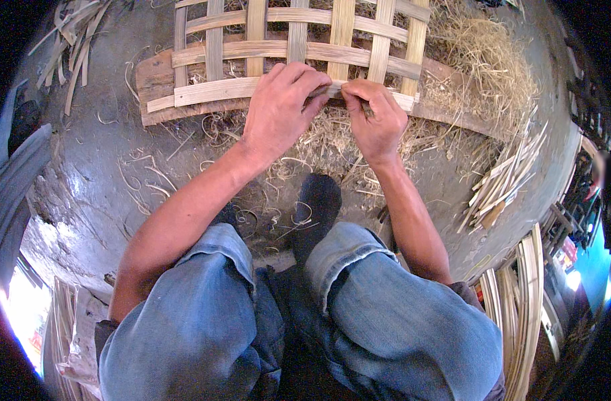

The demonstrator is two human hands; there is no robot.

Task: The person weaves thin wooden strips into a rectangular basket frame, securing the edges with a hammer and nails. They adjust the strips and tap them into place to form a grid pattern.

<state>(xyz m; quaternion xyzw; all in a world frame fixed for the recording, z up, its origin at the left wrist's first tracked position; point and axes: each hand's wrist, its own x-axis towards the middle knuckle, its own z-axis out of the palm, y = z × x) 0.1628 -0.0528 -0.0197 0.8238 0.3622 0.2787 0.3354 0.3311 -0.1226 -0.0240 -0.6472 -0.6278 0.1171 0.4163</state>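
Observation:
A lattice of woven bamboo strips (299, 50) lies over a brown wooden board (145, 80) on the floor. Along its near edge runs a pale bamboo strip (215, 91), crossing the ends of the upright strips. My left hand (282, 97) is closed on this edge strip near its middle, fingers curled over the lattice. Just to the right, my right hand (376, 113) pinches the same strip between thumb and fingers. The two hands nearly meet at the fingertips. What lies right under the fingers is partly hidden.
Fine bamboo shavings (489, 60) are heaped at the far right and scattered below the board. Loose split strips (506, 177) lie on the right, others (75, 40) at the far left. Long bamboo strips (526, 294) stand near my right side. My jeans-clad knees (205, 301) flank the near area.

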